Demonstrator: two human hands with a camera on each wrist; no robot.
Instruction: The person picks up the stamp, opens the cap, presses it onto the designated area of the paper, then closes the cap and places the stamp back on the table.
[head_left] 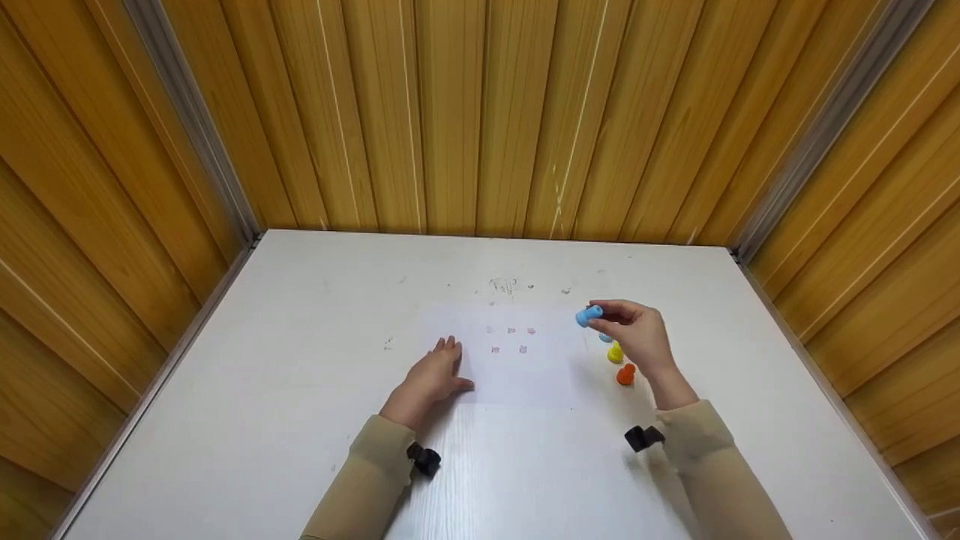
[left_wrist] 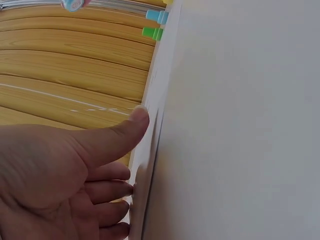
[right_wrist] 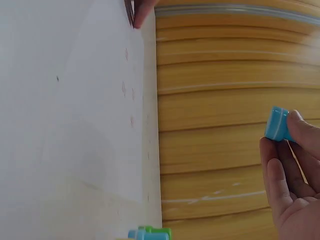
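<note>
Between thumb and fingers my right hand [head_left: 637, 334] pinches a light blue toy stamp [head_left: 588, 316], raised over the right edge of a white sheet of paper [head_left: 517, 382]. In the right wrist view the wide end of this blue stamp [right_wrist: 276, 124] points away from the palm. Its round end face shows reddish lines in the left wrist view. My left hand [head_left: 436, 371] rests at the left edge of the sheet, fingers extended and thumb spread. Several small reddish stamped prints [head_left: 511, 331] mark the paper in two rows.
Right of the paper, partly behind my right hand, stand a second blue stamp [head_left: 605, 338], a yellow stamp [head_left: 615, 353] and an orange stamp [head_left: 625, 375]. A green stamp [left_wrist: 152, 33] shows in the left wrist view. Wood-patterned walls [head_left: 450, 120] enclose the white table [head_left: 225, 420].
</note>
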